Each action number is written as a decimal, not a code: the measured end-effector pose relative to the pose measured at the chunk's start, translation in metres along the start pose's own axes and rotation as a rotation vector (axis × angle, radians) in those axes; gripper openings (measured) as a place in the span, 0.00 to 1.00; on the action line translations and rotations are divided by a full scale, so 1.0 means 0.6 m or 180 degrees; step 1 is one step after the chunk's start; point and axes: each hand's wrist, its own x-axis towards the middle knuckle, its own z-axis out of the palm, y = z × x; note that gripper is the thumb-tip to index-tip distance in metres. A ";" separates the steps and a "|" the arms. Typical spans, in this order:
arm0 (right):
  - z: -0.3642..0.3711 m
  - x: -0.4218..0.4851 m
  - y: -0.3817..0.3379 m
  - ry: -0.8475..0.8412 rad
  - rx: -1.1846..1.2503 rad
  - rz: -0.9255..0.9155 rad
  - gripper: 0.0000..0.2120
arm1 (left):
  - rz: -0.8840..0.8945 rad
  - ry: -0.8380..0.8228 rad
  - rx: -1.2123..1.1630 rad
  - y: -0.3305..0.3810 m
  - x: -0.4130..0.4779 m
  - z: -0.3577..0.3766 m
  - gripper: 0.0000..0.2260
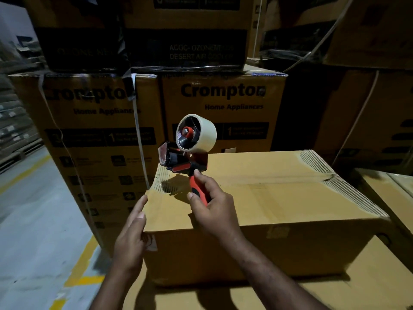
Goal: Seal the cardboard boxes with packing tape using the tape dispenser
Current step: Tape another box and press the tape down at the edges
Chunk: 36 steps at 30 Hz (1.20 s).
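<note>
A plain brown cardboard box [279,198] lies in front of me with its top flaps closed and tape along its seam and ends. My right hand [214,206] grips the red and black handle of the tape dispenser [190,153], held upright over the box's far left corner. A cream roll of tape sits on top of the dispenser. My left hand [131,233] presses its straight fingers against the box's near left corner and left side.
Tall printed appliance cartons [100,130] are stacked right behind and to the left of the box. More cartons [368,121] fill the right. The box rests on a flat carton [357,291]. Grey floor with yellow lines [40,231] runs along the left.
</note>
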 end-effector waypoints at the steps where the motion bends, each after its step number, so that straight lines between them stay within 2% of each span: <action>1: 0.001 -0.001 -0.002 0.0007 -0.0004 -0.0011 0.26 | -0.0013 0.0045 0.0000 0.000 0.002 0.001 0.17; 6: -0.001 -0.004 -0.005 0.0052 -0.0052 -0.0067 0.26 | -0.0045 0.0068 0.0158 0.008 0.007 0.000 0.19; 11: -0.006 -0.005 -0.008 0.0045 0.0004 0.0043 0.26 | -0.0131 -0.0014 -0.0075 0.013 -0.003 -0.005 0.19; 15: -0.008 -0.005 -0.008 0.0072 0.0029 0.0070 0.26 | -0.0155 -0.0277 0.0238 0.013 0.006 -0.002 0.23; 21: -0.026 -0.010 -0.020 0.0196 0.0581 0.0298 0.24 | -0.0225 -0.0341 0.0293 0.023 0.007 -0.023 0.22; 26: -0.098 -0.052 -0.018 0.0373 0.0700 0.0289 0.24 | -0.0392 -0.0190 0.0451 0.037 0.006 -0.040 0.20; 32: -0.225 -0.090 0.018 0.0808 0.0218 0.0077 0.25 | -0.0352 0.0147 0.1045 0.010 0.025 -0.094 0.21; 34: -0.266 -0.100 0.035 0.0933 -0.0107 -0.0056 0.26 | -0.0133 0.0320 0.1631 -0.060 0.082 -0.155 0.24; 36: -0.302 -0.110 0.052 0.1022 -0.0260 -0.0106 0.26 | 0.0103 0.0684 0.2095 -0.093 0.121 -0.150 0.26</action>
